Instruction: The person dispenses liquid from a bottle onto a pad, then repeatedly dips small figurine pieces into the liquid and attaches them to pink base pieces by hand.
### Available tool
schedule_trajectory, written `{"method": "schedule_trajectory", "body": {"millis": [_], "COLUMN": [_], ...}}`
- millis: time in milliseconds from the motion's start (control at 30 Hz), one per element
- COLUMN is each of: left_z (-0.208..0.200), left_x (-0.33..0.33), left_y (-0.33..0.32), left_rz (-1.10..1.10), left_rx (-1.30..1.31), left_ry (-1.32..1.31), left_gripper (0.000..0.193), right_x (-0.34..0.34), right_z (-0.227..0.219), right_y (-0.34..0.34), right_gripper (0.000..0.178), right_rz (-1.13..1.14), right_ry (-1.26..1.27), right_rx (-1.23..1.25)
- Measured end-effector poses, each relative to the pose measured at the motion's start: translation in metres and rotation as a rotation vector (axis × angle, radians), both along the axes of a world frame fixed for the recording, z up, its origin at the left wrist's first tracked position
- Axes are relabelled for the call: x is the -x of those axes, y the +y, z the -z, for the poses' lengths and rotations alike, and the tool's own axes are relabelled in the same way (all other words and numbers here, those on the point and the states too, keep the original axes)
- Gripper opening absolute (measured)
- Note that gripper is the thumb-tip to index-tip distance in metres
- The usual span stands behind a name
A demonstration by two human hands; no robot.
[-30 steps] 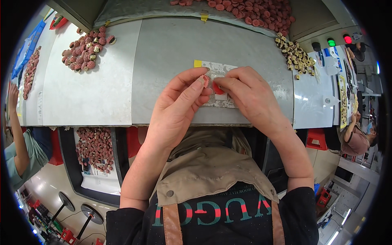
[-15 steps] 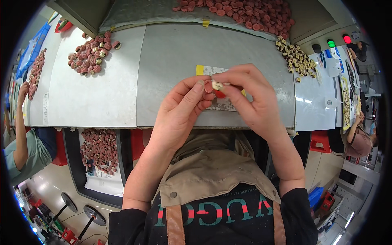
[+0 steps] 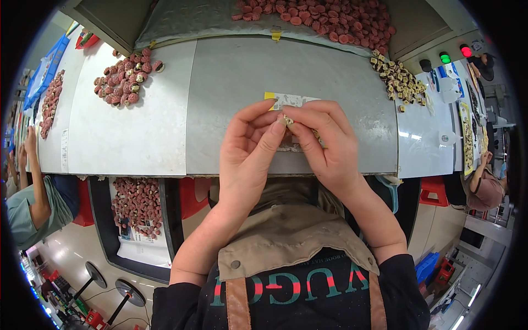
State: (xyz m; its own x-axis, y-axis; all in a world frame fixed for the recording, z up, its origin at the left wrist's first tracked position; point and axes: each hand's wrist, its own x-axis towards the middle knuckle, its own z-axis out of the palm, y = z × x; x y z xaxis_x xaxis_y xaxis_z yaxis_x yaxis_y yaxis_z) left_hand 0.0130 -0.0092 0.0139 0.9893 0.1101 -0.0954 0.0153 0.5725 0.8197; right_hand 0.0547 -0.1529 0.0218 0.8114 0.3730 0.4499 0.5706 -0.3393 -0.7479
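Observation:
Above the bench's front edge, my left hand (image 3: 246, 151) and my right hand (image 3: 331, 147) meet fingertip to fingertip. A small cream-coloured piece (image 3: 287, 120) is pinched between them. My left thumb presses its left side, while the right thumb and forefinger grip it from the right. Whether a red shell still sits in the left fingers is hidden. Under my hands lies a white and yellow card (image 3: 291, 100), mostly covered. Farther right is a heap of small cream-and-dark square blocks (image 3: 397, 80). Red ribbed cup-shaped shells (image 3: 324, 16) are piled at the back.
Red bumpy balls with cream and dark parts (image 3: 122, 80) lie in a pile on the bench (image 3: 159, 126) at left. Below the bench's edge, a dark bin (image 3: 176, 220) holds many more. Co-workers sit at left (image 3: 38, 203) and right (image 3: 487, 187). Red stools (image 3: 434, 191) stand under the bench.
The red shell and the red thing seen between my fingers are now out of sight. My hands have drawn closer together around the cream piece; the view has shifted slightly.

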Motion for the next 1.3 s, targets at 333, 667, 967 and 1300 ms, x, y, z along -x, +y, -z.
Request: {"method": "schedule_trajectory", "body": {"millis": [333, 667, 967, 1300], "left_z": [-0.008, 0.002, 0.0, 0.015], "left_x": [0.0, 0.002, -0.006, -0.106], "left_y": [0.004, -0.014, -0.008, 0.16], "left_rz": [0.276, 0.248, 0.209, -0.394], "left_rx": [-0.115, -0.571, -0.619, -2.05], "left_ry": [0.077, -0.085, -0.153, -0.555], "left_gripper": [0.051, 0.058, 0.039, 0.019], "right_x": [0.006, 0.002, 0.003, -0.003], "right_z": [0.007, 0.022, 0.011, -0.005], "right_y": [-0.018, -0.028, -0.029, -0.107], "right_gripper": [0.037, 0.036, 0.035, 0.012], "right_rz": [-0.058, 0.009, 0.041, 0.306], "right_ry": [-0.15, -0.292, -0.156, -0.104], "right_rx": [0.029, 0.06, 0.224, 0.262]}}
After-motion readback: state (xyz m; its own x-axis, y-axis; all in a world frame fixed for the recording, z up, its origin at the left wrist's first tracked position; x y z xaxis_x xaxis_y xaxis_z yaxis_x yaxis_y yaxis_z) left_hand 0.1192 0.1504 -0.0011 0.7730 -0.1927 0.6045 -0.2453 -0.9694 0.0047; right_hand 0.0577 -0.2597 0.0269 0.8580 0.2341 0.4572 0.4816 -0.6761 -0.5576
